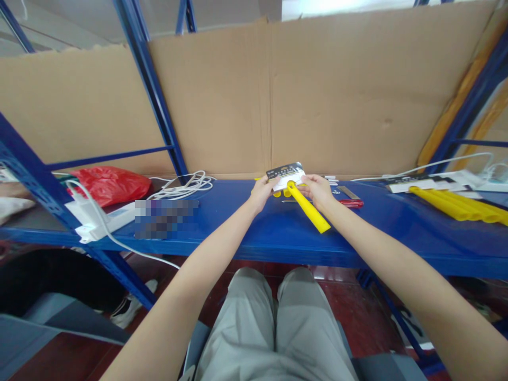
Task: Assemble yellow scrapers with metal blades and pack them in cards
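A printed black-and-white card (284, 175) is held up over the blue shelf, between my two hands. My left hand (262, 192) is closed on the card's left edge. At the card's lower right, my right hand (317, 189) is closed on its edge, with fingertips beside a yellow tube-like piece (311, 209). This long piece slants from the card's lower edge down to the right; how it meets the card is hard to see. Behind it, more yellow round ends show below the card. A red-handled object (351, 203) lies right of my right hand.
More yellow tubes (456, 203) lie on the blue shelf (381, 238) at the right, near white-and-black cards (413, 183). At the left are a white power strip (107, 219), coiled white cable (190, 186) and a red bag (109, 185). A cardboard sheet (337, 95) stands behind.
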The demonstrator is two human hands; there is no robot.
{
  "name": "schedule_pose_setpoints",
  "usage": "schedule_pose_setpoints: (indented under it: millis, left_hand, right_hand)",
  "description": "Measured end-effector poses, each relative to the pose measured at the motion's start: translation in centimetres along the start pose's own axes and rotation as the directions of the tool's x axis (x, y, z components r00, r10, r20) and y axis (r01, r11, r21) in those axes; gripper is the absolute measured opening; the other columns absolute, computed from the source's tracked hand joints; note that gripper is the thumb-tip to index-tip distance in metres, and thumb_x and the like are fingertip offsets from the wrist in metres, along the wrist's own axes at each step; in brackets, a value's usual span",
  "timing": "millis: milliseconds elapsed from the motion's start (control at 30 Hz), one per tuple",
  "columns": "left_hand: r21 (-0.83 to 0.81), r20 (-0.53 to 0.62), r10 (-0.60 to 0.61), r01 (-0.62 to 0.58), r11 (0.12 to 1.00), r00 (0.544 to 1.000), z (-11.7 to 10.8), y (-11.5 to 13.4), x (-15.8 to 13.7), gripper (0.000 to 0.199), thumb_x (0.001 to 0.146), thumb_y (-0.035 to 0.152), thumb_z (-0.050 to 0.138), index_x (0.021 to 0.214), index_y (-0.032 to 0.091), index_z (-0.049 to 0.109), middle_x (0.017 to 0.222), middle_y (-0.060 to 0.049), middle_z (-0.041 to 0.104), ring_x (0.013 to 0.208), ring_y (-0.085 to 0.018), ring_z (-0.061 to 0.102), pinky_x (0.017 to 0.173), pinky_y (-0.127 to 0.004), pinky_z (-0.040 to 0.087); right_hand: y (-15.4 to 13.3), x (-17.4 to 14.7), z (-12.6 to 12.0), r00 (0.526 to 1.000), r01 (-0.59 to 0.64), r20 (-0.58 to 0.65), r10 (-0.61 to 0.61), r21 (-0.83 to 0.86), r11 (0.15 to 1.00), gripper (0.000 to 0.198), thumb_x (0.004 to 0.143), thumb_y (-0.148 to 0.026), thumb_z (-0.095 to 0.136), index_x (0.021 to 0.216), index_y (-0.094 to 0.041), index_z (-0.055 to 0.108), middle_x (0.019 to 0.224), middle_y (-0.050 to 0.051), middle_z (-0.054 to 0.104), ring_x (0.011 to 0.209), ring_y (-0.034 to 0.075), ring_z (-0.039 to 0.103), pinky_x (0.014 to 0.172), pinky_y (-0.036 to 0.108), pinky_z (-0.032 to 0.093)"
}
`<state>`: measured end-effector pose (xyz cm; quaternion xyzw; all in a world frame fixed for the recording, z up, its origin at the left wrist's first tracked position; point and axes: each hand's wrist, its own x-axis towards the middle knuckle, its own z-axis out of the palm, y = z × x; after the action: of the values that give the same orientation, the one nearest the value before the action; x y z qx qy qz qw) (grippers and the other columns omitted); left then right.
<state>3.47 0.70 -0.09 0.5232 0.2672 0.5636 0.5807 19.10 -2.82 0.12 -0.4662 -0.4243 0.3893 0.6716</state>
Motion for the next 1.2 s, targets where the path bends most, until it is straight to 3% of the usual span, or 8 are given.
schedule_pose_setpoints:
  millis: [200,300,367,433,533,733,967,1200]
  left_hand:
    - [0.102,-0.112,0.034,-0.023,0.994,0.993,-0.7,-0.2,0.4,0.008,0.067,0.007,0.069,0.073,0.012,0.068,0.072,-0.003,0.07,0.071,-0.015,0.065,0.07,-0.025,0.051]
    - [0.128,-0.188,0.036,-0.012,0.992,0.981,-1.0,0.1,0.5,0.008,0.067,0.005,0.066,0.071,0.012,0.067,0.068,-0.002,0.068,0.065,-0.013,0.063,0.065,-0.023,0.05]
    - [0.141,-0.234,0.037,-0.004,0.99,0.972,-1.1,0.2,0.5,0.007,0.068,0.006,0.065,0.07,0.013,0.067,0.067,-0.002,0.068,0.064,-0.014,0.063,0.064,-0.023,0.05]
    - [0.154,-0.271,0.04,0.002,0.988,0.962,-1.2,0.2,0.5,0.007,0.068,0.007,0.065,0.07,0.013,0.067,0.067,-0.003,0.068,0.064,-0.015,0.063,0.064,-0.024,0.05]
    - [0.168,-0.28,0.033,0.015,0.986,0.959,-1.1,0.2,0.5,0.006,0.069,0.007,0.064,0.07,0.013,0.067,0.068,-0.003,0.068,0.065,-0.016,0.064,0.065,-0.026,0.051]
    - [0.189,-0.258,0.02,0.03,0.982,0.966,-1.1,0.0,0.4,0.007,0.067,0.005,0.063,0.067,0.012,0.067,0.065,-0.003,0.067,0.063,-0.015,0.063,0.065,-0.026,0.051]
    - [0.217,-0.291,0.036,0.029,0.976,0.956,-1.0,0.5,0.3,0.019,0.067,0.0,0.059,0.079,0.01,0.07,0.07,-0.002,0.068,0.06,-0.012,0.062,0.062,-0.023,0.05]
    - [0.225,-0.308,0.039,0.033,0.974,0.951,-0.5,0.9,-0.1,0.029,0.07,-0.002,0.056,0.091,0.009,0.071,0.086,-0.007,0.072,0.067,-0.013,0.066,0.068,-0.025,0.054]
  right_hand:
    - [0.3,0.0,-0.1,0.996,0.083,0.033,-0.078,-0.181,0.98,0.013,0.079,-0.022,0.063,0.081,-0.022,0.05,0.083,0.003,0.065,0.07,0.016,0.066,0.065,0.03,0.055]
    - [0.1,-0.7,-0.1,0.936,0.345,0.087,-0.34,-0.417,0.841,0.029,0.07,-0.027,0.072,0.09,-0.022,0.051,0.098,0.007,0.063,0.089,0.021,0.064,0.078,0.035,0.052]
    - [0.0,-1.2,-0.2,0.883,0.462,0.194,-0.428,-0.525,0.715,0.04,0.065,-0.031,0.076,0.096,-0.021,0.053,0.097,0.007,0.062,0.094,0.024,0.061,0.084,0.038,0.049]
    - [-0.1,-1.6,-0.2,0.873,0.487,0.295,-0.388,-0.576,0.657,0.047,0.063,-0.034,0.078,0.101,-0.021,0.054,0.092,0.006,0.062,0.089,0.024,0.061,0.083,0.039,0.048]
    - [0.0,-1.8,-0.2,0.86,0.501,0.405,-0.31,-0.554,0.665,0.05,0.061,-0.026,0.078,0.106,-0.023,0.055,0.09,0.004,0.062,0.083,0.022,0.06,0.079,0.037,0.048]
    - [0.1,-2.1,-0.3,0.752,0.623,0.58,-0.314,-0.468,0.627,0.047,0.068,-0.009,0.063,0.111,-0.025,0.059,0.101,0.005,0.063,0.087,0.02,0.06,0.077,0.033,0.049]
    - [-0.6,-2.5,-0.2,0.702,0.706,0.692,-0.169,-0.645,0.292,0.044,0.081,-0.007,0.049,0.122,-0.021,0.057,0.119,0.011,0.058,0.093,0.02,0.061,0.083,0.036,0.048]
    - [-1.0,-2.8,-0.4,0.665,0.747,0.733,-0.143,-0.648,0.149,0.038,0.086,-0.013,0.047,0.119,-0.025,0.062,0.117,0.008,0.06,0.092,0.019,0.062,0.082,0.033,0.048]
